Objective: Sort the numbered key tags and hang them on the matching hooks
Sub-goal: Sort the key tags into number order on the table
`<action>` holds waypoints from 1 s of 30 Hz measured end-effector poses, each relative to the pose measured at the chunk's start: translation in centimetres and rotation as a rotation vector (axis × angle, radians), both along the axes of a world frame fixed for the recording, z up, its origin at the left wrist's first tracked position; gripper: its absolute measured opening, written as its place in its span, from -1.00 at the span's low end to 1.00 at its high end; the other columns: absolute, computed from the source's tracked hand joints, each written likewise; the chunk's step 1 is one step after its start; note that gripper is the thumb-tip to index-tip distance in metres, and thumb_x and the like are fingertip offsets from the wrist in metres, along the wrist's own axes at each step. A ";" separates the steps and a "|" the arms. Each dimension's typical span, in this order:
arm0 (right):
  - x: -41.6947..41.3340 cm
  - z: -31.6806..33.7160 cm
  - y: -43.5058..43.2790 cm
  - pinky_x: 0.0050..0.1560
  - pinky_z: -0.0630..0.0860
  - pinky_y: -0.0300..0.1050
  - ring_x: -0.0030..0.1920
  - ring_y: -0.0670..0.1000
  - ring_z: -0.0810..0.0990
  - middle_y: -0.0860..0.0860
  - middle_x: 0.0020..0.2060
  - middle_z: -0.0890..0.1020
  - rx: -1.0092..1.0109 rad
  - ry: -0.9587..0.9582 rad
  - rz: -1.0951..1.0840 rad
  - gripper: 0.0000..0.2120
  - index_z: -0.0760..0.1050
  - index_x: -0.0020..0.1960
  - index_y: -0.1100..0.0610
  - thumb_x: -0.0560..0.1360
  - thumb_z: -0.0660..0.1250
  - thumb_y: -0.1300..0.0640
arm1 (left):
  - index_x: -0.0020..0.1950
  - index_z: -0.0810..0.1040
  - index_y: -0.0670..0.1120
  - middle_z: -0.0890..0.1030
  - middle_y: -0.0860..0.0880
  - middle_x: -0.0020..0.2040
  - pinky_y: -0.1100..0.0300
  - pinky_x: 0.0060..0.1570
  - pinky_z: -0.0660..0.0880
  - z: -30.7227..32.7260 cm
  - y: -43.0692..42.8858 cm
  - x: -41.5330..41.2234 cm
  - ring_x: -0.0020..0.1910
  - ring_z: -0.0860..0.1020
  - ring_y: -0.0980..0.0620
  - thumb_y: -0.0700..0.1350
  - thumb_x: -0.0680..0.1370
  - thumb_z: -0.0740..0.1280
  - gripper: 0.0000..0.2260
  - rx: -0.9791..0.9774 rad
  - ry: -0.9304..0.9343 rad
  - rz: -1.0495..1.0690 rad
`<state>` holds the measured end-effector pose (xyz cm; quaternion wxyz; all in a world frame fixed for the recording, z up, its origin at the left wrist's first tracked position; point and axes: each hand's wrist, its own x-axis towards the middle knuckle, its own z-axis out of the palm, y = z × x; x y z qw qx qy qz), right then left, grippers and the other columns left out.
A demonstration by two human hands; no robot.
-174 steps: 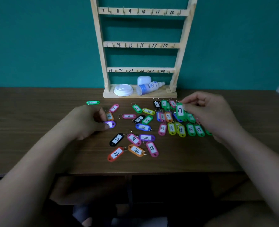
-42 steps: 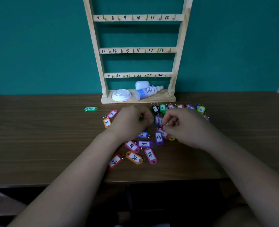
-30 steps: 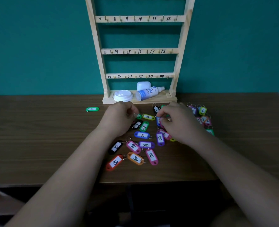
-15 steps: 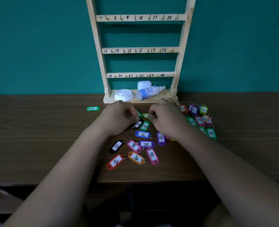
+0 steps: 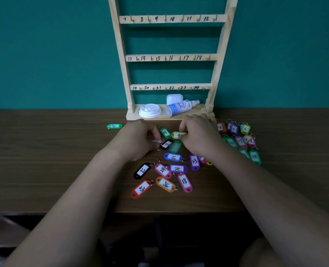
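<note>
Key tags, rounded plastic: left hand pinches pink tag, right hand fingers pinch yellow tag.

The key tags are glossy plastic with paper labels and metal rings. The rack behind them is pale bare wood, the table dark matt wood grain.

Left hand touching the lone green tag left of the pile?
Apart. The head view shows a narrow strip of bare table between the lone green tag and the left hand.
</note>
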<state>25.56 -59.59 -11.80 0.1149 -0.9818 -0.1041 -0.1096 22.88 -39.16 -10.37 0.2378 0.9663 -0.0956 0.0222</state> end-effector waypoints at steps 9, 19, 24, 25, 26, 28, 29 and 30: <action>-1.3 0.4 -1.5 -0.12 0.48 -0.23 -0.13 -0.22 0.60 -0.17 -0.18 0.66 0.434 0.049 0.096 -0.92 0.66 0.03 -0.01 0.57 0.50 0.14 | 0.03 0.70 0.12 0.61 0.22 -0.07 0.52 -0.17 0.34 -0.3 -0.1 -0.9 -0.09 0.50 0.41 -0.01 0.50 0.57 -0.85 0.003 -0.031 -0.181; -3.5 2.2 -3.2 -0.12 0.52 -0.26 -0.11 -0.20 0.70 -0.10 -0.17 0.75 0.753 0.182 0.173 -0.89 0.70 0.00 -0.01 0.51 0.58 0.12 | -0.08 0.67 0.08 0.66 0.17 -0.21 0.36 -0.24 0.41 -0.6 -1.5 -1.1 -0.18 0.57 0.27 0.21 0.56 0.46 -0.79 -0.254 -0.095 -0.046; -3.9 2.4 -3.9 -0.07 0.56 -0.16 -0.09 -0.22 0.70 -0.13 -0.16 0.75 0.724 0.201 0.193 -0.88 0.69 0.03 -0.04 0.53 0.57 0.10 | -0.06 0.71 0.09 0.71 0.11 -0.19 0.02 -0.07 0.59 -0.4 -2.9 -1.4 -0.13 0.64 0.11 0.14 0.59 0.45 -0.84 -0.404 -0.088 -0.075; -4.0 2.5 -4.2 -0.04 0.59 -0.13 -0.08 -0.22 0.69 -0.13 -0.15 0.75 0.698 0.195 0.205 -0.88 0.69 0.04 -0.04 0.53 0.56 0.10 | -0.06 0.71 0.09 0.72 0.11 -0.18 -0.01 -0.06 0.60 -0.4 -3.1 -1.5 -0.12 0.65 0.09 0.16 0.59 0.45 -0.83 -0.411 -0.089 -0.082; -4.1 2.6 -4.4 -0.01 0.62 -0.11 -0.06 -0.21 0.69 -0.12 -0.13 0.75 0.672 0.193 0.222 -0.88 0.69 0.05 -0.04 0.53 0.56 0.10 | -0.07 0.71 0.09 0.72 0.09 -0.19 -0.03 -0.06 0.60 -0.5 -3.4 -1.6 -0.12 0.66 0.06 0.17 0.59 0.45 -0.82 -0.408 -0.097 -0.088; -4.2 2.9 -4.9 0.02 0.67 -0.08 -0.06 -0.15 0.71 -0.07 -0.11 0.75 0.658 0.215 0.253 -0.85 0.69 0.07 -0.01 0.53 0.56 0.13 | -0.11 0.71 0.07 0.70 0.04 -0.22 -0.04 -0.12 0.59 -0.5 -4.0 -1.7 -0.16 0.65 0.00 0.18 0.57 0.47 -0.79 -0.401 -0.123 -0.094; -4.2 3.0 -5.3 0.01 0.68 -0.07 -0.08 -0.12 0.73 -0.04 -0.11 0.75 0.668 0.239 0.261 -0.84 0.69 0.09 0.00 0.53 0.56 0.15 | -0.14 0.70 0.05 0.69 0.01 -0.25 0.00 -0.18 0.57 -0.5 -4.3 -1.8 -0.20 0.63 -0.02 0.19 0.56 0.48 -0.77 -0.397 -0.135 -0.093; -4.3 3.1 -5.7 -0.01 0.69 -0.08 -0.10 -0.09 0.74 -0.03 -0.12 0.76 0.676 0.265 0.256 -0.82 0.68 0.10 0.00 0.53 0.55 0.18 | -0.16 0.69 0.03 0.68 0.01 -0.27 0.04 -0.22 0.52 -0.5 -4.5 -1.8 -0.22 0.61 -0.02 0.19 0.55 0.49 -0.74 -0.393 -0.143 -0.092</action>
